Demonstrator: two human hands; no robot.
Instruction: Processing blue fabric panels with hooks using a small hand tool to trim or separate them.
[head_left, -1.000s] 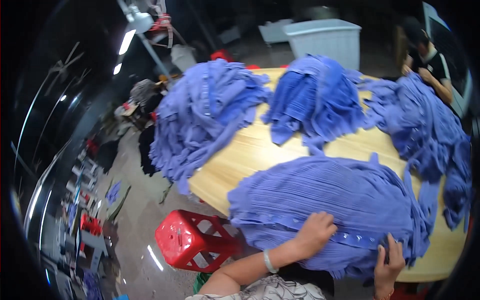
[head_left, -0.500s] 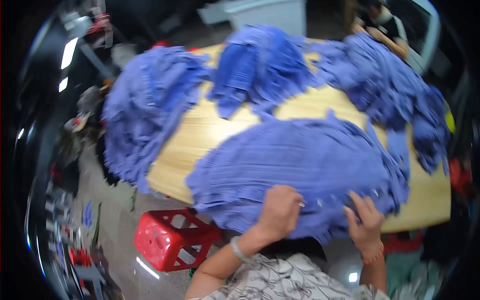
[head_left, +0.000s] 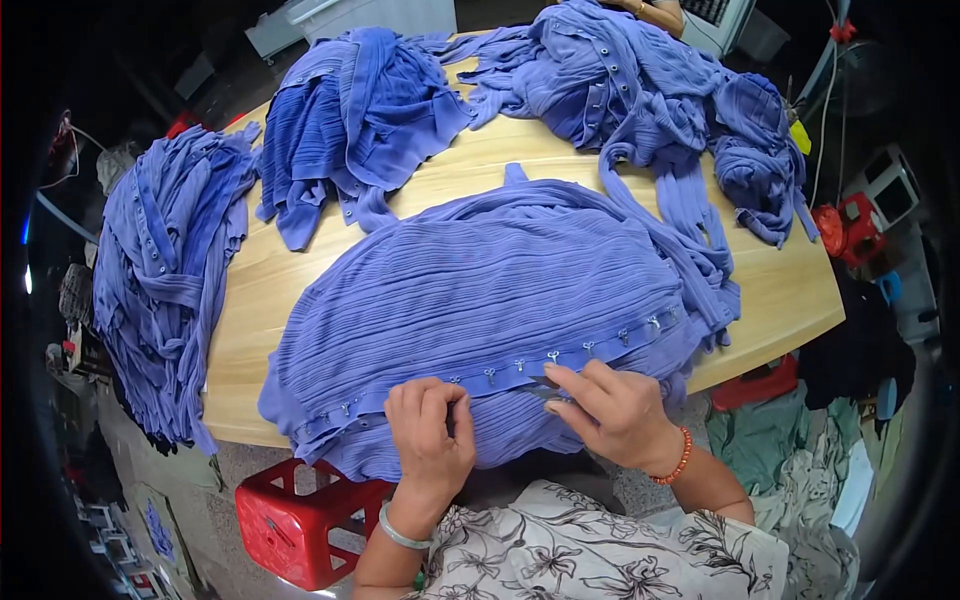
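Note:
A ribbed blue-purple knit cardigan [head_left: 480,290] lies spread at the table's near edge. Along its button band [head_left: 505,375] run several small buttons with pale loose thread ends. My left hand [head_left: 432,430] is closed at the band's lower edge, its fingers curled on the knit; the fingertips are partly hidden. To its right, my right hand [head_left: 622,415] grips small dark thread snips [head_left: 545,388] between thumb and fingers. Their tip points left, just below the band, close to a button with a thread tuft. Most of the snips is hidden in the hand.
More blue-purple knits lie in a left heap [head_left: 165,270], a back heap [head_left: 355,120] and a right heap [head_left: 640,90] on the wooden table [head_left: 770,310]. A red stool [head_left: 290,525] stands at the lower left. Another person's arm [head_left: 660,14] shows behind the table.
The view has swung, so the table and garments appear farther left and sharper. Both hands have shifted left along the button band. The right hand still grips the snips.

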